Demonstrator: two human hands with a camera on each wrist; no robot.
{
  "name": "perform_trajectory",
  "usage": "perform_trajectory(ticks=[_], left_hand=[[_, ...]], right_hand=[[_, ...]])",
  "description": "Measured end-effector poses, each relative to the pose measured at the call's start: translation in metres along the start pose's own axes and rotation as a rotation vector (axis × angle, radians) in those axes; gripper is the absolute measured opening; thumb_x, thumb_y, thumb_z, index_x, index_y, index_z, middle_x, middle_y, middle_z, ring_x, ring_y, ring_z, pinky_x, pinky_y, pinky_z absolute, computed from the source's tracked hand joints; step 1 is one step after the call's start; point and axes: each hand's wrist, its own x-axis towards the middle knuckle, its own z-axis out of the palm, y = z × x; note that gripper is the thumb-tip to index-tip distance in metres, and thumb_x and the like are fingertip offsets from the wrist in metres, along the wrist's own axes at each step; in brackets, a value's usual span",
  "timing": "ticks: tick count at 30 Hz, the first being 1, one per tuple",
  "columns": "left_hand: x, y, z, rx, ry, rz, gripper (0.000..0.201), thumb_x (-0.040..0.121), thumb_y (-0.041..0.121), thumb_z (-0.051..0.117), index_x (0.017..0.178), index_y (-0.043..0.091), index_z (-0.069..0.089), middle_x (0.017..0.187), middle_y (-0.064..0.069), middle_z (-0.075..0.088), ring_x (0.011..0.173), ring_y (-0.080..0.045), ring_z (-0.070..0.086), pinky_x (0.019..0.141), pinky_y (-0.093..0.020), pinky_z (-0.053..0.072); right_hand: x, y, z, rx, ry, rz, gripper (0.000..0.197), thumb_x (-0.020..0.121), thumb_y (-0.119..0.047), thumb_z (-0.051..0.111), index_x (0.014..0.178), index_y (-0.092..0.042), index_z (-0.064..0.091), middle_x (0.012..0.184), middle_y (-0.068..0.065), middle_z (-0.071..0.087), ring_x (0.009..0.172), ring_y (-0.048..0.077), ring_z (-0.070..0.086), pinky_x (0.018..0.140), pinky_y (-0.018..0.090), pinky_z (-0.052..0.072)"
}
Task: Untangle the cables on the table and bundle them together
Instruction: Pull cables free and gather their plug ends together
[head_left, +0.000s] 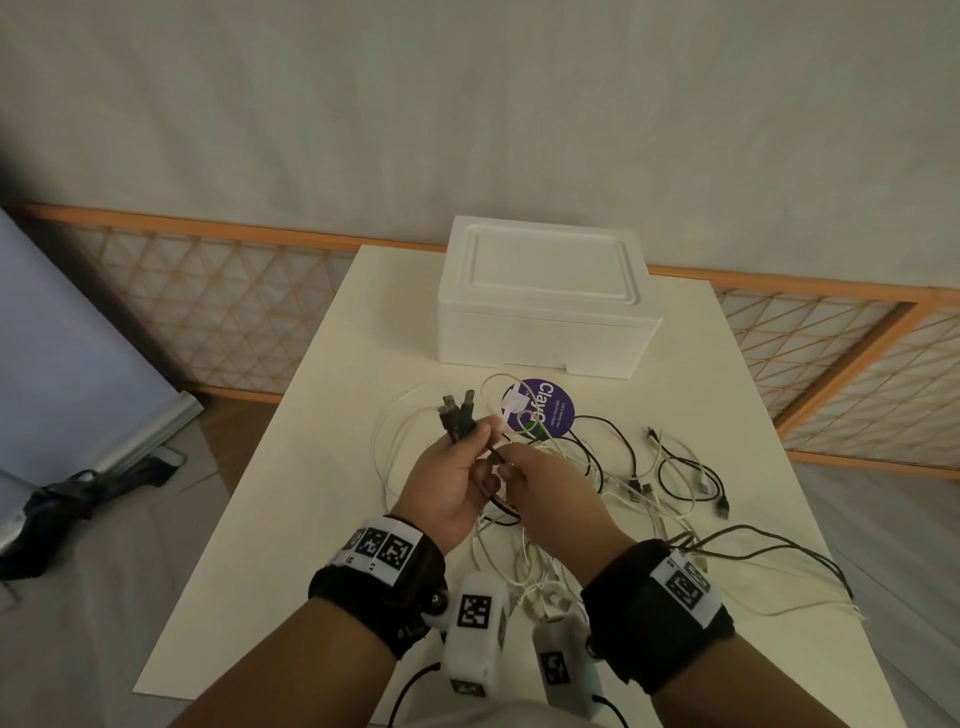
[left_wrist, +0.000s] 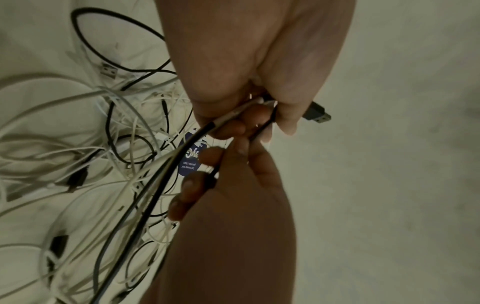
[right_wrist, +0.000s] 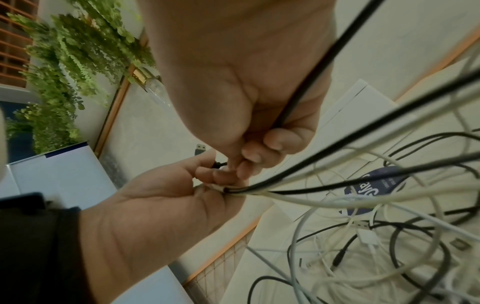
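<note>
A tangle of white and black cables (head_left: 649, 483) lies spread over the white table (head_left: 322, 415). My left hand (head_left: 483, 431) is raised above it and grips a bunch of cable ends, with the dark USB plugs (head_left: 457, 413) sticking up past its fingers. In the left wrist view one plug (left_wrist: 317, 113) pokes out beyond the curled fingers (left_wrist: 285, 119). My right hand (head_left: 506, 465) is right next to the left and pinches a thin black cable (right_wrist: 298, 102) just below the bunch. The held strands (right_wrist: 311, 185) fan out down to the pile.
A white foam box (head_left: 540, 296) stands at the back of the table. A round purple sticker (head_left: 545, 410) lies under the cables in front of it. A lattice fence (head_left: 218, 301) runs behind the table. A dark bag (head_left: 57, 499) lies on the floor at left.
</note>
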Motion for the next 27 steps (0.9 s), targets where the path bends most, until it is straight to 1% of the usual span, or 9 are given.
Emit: perform_trajectory(ticks=[4,8,13,16,17,19,21,24,27], left_hand=[[0.0,0.004,0.005,-0.079,-0.03,0.006,0.026,0.095,0.002,0.042,0.103,0.005,0.067,0.091,-0.006,0.07,0.054,-0.006,0.049,0.049,-0.018,0.042],[-0.001,0.001,0.009,-0.079,-0.057,0.027,0.025,0.1,0.01,0.041,0.106,0.005,0.065,0.103,-0.009,0.072,0.055,-0.006,0.05,0.053,-0.019,0.045],[-0.005,-0.003,0.01,-0.098,-0.078,0.039,0.026,0.1,0.018,0.043,0.108,0.005,0.065,0.109,-0.01,0.072,0.047,-0.008,0.038,0.05,-0.023,0.045],[-0.006,-0.003,0.011,0.003,-0.099,0.043,0.026,0.099,0.016,0.044,0.107,0.006,0.067,0.076,-0.003,0.07,0.051,-0.01,0.04,0.047,-0.022,0.043],[-0.006,-0.004,0.011,0.044,-0.103,0.044,0.026,0.099,0.016,0.045,0.105,0.006,0.068,0.061,-0.002,0.059,0.051,-0.011,0.041,0.047,-0.021,0.042],[-0.005,-0.005,0.011,0.093,-0.083,0.062,0.026,0.099,0.017,0.045,0.099,0.006,0.068,0.051,-0.002,0.044,0.048,-0.011,0.042,0.046,-0.021,0.042],[-0.005,-0.006,0.011,0.098,-0.03,0.086,0.026,0.099,0.018,0.045,0.087,0.007,0.065,0.061,-0.006,0.055,0.045,-0.01,0.044,0.047,-0.022,0.044],[-0.003,-0.008,0.006,0.068,0.06,0.079,0.032,0.101,0.022,0.043,0.073,0.011,0.055,0.086,-0.007,0.071,0.054,-0.011,0.046,0.057,-0.023,0.041],[-0.003,-0.01,0.003,-0.004,0.116,0.055,0.033,0.103,0.023,0.038,0.074,0.014,0.049,0.083,-0.008,0.074,0.06,-0.012,0.058,0.055,-0.024,0.037]], right_hand=[[0.001,0.006,-0.007,0.031,-0.012,0.01,0.026,0.092,-0.009,0.041,0.11,-0.02,0.057,0.089,0.006,0.066,0.081,0.023,0.06,0.072,0.038,0.049],[0.003,0.008,-0.009,0.033,-0.015,-0.014,0.025,0.092,-0.007,0.04,0.106,-0.02,0.055,0.087,0.004,0.065,0.079,0.022,0.061,0.072,0.041,0.051],[0.002,0.009,-0.013,0.096,0.004,-0.015,0.031,0.096,-0.012,0.038,0.119,-0.024,0.055,0.086,0.003,0.065,0.073,0.019,0.06,0.067,0.034,0.051],[0.0,0.005,-0.015,0.069,0.009,-0.044,0.031,0.098,-0.016,0.039,0.126,-0.025,0.052,0.085,-0.002,0.061,0.078,0.019,0.061,0.07,0.034,0.05],[-0.001,0.004,-0.015,0.059,0.009,-0.052,0.031,0.099,-0.018,0.04,0.127,-0.026,0.05,0.085,-0.003,0.061,0.081,0.02,0.062,0.072,0.035,0.05],[-0.002,0.001,-0.016,0.04,0.014,-0.067,0.03,0.098,-0.021,0.041,0.126,-0.026,0.05,0.089,-0.001,0.065,0.084,0.022,0.063,0.074,0.038,0.051],[-0.003,0.001,-0.015,0.031,0.012,-0.072,0.028,0.098,-0.023,0.041,0.124,-0.027,0.053,0.093,0.001,0.067,0.085,0.021,0.062,0.074,0.036,0.051],[-0.005,0.003,-0.015,-0.082,-0.003,-0.072,0.024,0.099,-0.036,0.039,0.105,-0.023,0.059,0.09,0.001,0.066,0.086,0.021,0.061,0.074,0.037,0.049],[-0.01,0.004,-0.019,-0.278,0.015,-0.055,0.036,0.099,-0.047,0.033,0.092,-0.021,0.057,0.089,0.001,0.064,0.086,0.022,0.06,0.071,0.034,0.048]])
